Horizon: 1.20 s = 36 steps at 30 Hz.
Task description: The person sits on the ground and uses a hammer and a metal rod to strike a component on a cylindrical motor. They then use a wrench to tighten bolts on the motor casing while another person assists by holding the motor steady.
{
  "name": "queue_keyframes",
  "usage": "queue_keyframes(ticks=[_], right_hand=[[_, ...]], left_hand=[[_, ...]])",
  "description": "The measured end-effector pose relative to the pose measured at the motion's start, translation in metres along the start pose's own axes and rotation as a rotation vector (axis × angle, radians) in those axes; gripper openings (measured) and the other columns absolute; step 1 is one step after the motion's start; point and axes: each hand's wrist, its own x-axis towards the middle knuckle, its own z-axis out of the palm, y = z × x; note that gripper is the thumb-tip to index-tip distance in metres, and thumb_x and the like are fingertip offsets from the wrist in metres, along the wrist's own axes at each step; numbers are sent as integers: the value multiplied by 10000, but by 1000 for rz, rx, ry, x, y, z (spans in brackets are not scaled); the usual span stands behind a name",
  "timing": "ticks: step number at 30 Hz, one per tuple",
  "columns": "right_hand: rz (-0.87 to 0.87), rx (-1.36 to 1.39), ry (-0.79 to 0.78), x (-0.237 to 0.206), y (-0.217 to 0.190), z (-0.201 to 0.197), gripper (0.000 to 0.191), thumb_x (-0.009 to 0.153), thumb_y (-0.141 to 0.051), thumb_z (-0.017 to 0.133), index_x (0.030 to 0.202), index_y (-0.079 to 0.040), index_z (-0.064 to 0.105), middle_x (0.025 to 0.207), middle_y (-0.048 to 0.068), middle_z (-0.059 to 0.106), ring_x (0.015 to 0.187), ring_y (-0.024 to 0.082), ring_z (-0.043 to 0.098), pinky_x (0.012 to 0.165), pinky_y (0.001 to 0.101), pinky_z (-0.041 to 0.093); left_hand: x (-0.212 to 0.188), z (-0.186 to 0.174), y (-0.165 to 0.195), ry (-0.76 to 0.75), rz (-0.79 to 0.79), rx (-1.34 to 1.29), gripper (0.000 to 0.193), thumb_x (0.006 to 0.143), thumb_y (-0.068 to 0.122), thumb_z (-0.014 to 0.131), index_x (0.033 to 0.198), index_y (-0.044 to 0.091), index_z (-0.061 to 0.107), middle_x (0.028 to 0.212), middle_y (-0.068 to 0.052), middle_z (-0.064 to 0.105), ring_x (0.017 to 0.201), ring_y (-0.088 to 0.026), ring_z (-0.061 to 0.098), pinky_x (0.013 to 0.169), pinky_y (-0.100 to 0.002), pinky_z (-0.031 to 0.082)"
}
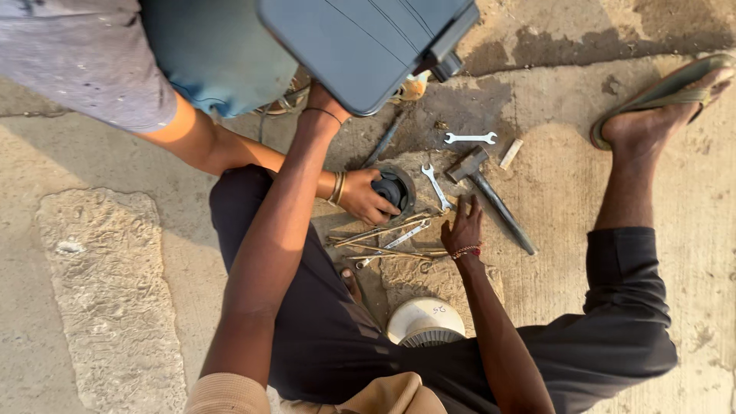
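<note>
Looming across the top, a dark plastic case [368, 46] hides the left hand [326, 103], so whether it grips cannot be told. Below lies a hammer [491, 195], and the right hand [462, 226] rests open on the concrete ground [560, 184] just beside it. Another person's hand [366, 198] clasps a black round part [392, 188] near a small spanner [436, 186].

A: Is there any package, label or screen in front of me?

B: You have one dark grey case [360, 46] at the top, over the tools. It is flat with rounded corners, grooved lines on its face and a black catch at its right edge.

A: Any labels?

B: No printed ones. The white dome [422, 316] by your knee carries a small dark handwritten mark [438, 310] on top. You have no signs or screens in view.
</note>
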Motion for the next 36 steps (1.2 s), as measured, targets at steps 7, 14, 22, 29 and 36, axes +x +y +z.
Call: queue_keyframes(ticks=[7, 14, 22, 29, 36], right_hand=[[158, -87, -200, -1, 6, 14, 981, 792, -69, 720, 1610, -1, 183, 1661, 346, 65, 1543, 515, 119, 1253, 496, 237], [109, -110, -186, -4, 23, 30, 999, 797, -54, 722, 1619, -3, 157, 1659, 343, 41, 1544, 486, 122, 1254, 503, 272], [246, 19, -265, 0, 30, 30, 904, 869, -116, 693, 1625, -120, 196, 1719, 253, 61, 1546, 477, 195, 1155, 521, 427], [109, -52, -230, 3, 16, 8, 1081, 830, -157, 752, 1669, -204, 71, 1678, 259, 53, 1539, 465, 183, 1150, 589, 415], [2, 91, -247, -14, 11, -17, 866, 816, -138, 620, 1597, -76, 253, 1697, 273, 66, 1572, 501, 32, 1166, 550, 364]], left_hand=[[-2, 4, 14, -120, -193, 46, 311, 1037, 346, 636, 1049, 44, 711, 881, -171, 712, 785, -342, 682, 709, -504, 541], [-8, 9, 6, -128, -184, -19, 357, 1071, 368, 635, 1089, 17, 697, 889, -195, 697, 806, -397, 674, 726, -548, 521], [-16, 20, -5, -101, -100, 73, 641, 1054, 317, 718, 1547, 53, 404, 1512, -278, 395, 1386, -461, 416, 1045, -678, 401], [-16, 11, -7, -232, -174, -47, 529, 1003, 223, 676, 1474, 64, 495, 1542, -215, 411, 1381, -437, 427, 1056, -643, 413], [-32, 12, -16, -547, -127, -76, 287, 1021, 213, 647, 1283, 97, 672, 1467, -177, 508, 1384, -399, 475, 1096, -595, 442]])
